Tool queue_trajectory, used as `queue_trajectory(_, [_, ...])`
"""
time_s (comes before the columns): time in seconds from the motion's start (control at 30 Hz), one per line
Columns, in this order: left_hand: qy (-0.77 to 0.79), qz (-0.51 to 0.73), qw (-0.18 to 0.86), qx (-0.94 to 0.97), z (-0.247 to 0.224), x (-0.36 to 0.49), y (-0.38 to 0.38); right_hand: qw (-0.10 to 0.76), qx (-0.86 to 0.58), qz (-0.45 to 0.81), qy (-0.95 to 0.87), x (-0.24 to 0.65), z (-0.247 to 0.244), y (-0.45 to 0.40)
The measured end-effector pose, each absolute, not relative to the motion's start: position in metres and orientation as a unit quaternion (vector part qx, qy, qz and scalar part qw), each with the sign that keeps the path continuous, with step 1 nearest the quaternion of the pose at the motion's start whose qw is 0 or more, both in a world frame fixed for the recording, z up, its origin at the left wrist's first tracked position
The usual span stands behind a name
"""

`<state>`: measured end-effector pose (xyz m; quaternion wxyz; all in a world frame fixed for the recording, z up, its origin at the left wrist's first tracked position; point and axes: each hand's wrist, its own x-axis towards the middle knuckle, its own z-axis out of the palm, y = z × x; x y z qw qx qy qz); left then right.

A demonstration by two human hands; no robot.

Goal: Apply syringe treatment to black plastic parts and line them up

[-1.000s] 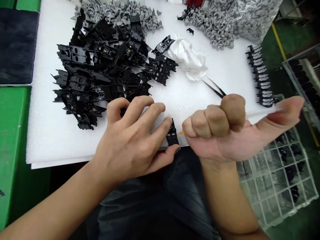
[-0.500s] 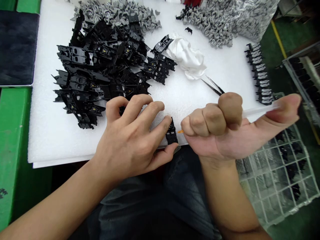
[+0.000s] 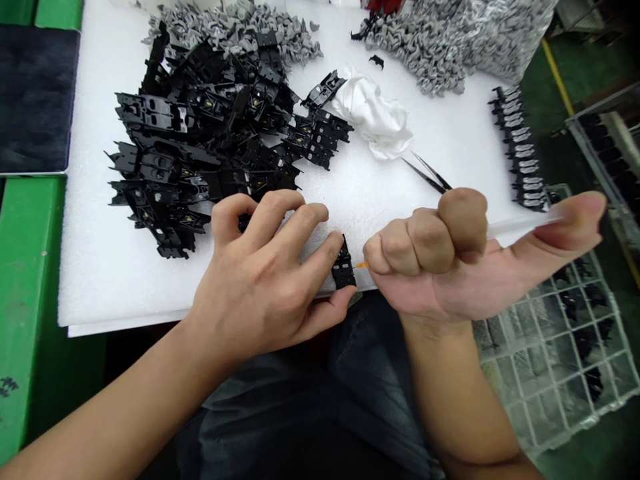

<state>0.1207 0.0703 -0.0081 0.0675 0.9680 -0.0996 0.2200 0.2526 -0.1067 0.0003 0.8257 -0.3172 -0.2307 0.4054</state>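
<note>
My left hand (image 3: 265, 280) grips a small black plastic part (image 3: 343, 267) between thumb and forefinger at the near edge of the white foam board (image 3: 125, 287). Its other fingers are bent over the board and partly hide more black plastic. My right hand (image 3: 430, 260) is wrapped round a translucent syringe-like tube (image 3: 520, 225), with the thumb on its far end. The tube's orange tip (image 3: 363, 265) pokes out beside the little finger, right by the black part's right side. Whether the tip touches the part is too small to tell.
Black parts (image 3: 165, 167) are heaped at left, below grey pieces (image 3: 240, 30). Tweezers (image 3: 427, 173) lie beside a white cloth (image 3: 373, 117). A bag of grey pieces (image 3: 500, 33) is at back right, a row of parts (image 3: 520, 150) at the right edge, a gridded tray (image 3: 545, 347) lower right.
The whole view has shifted very slightly. Both hands keep the same grip, with the orange tip still beside the black part.
</note>
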Motion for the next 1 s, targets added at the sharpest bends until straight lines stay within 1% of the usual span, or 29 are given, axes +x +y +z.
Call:
queue_trajectory(0.43, [-0.096, 0.222, 0.064, 0.968, -0.0104, 0.1205, 0.0704, 0.83, -0.302, 0.409, -0.229, 0.2535, -0.0014, -0.1092])
queue_trajectory(0.73, [-0.099, 0.212, 0.069, 0.97, -0.008, 0.1202, 0.0709, 0.832, -0.332, 0.382, -0.227, 0.2488, 0.0007, -0.1095])
queue_trajectory(0.83, [-0.096, 0.203, 0.066, 0.972, -0.0076, 0.1201, 0.0708, 0.815, -0.347, 0.388, -0.256, 0.2475, -0.0004, -0.1083])
queue_trajectory(0.93, [-0.099, 0.207, 0.063, 0.971, -0.0079, 0.1202, 0.071, 0.796, -0.33, 0.408, -0.302, 0.2503, -0.0025, -0.1085])
queue_trajectory(1.0, [-0.099, 0.21, 0.061, 0.971, -0.0081, 0.1203, 0.0711, 0.799, -0.32, 0.413, -0.299, 0.2529, -0.0037, -0.1095])
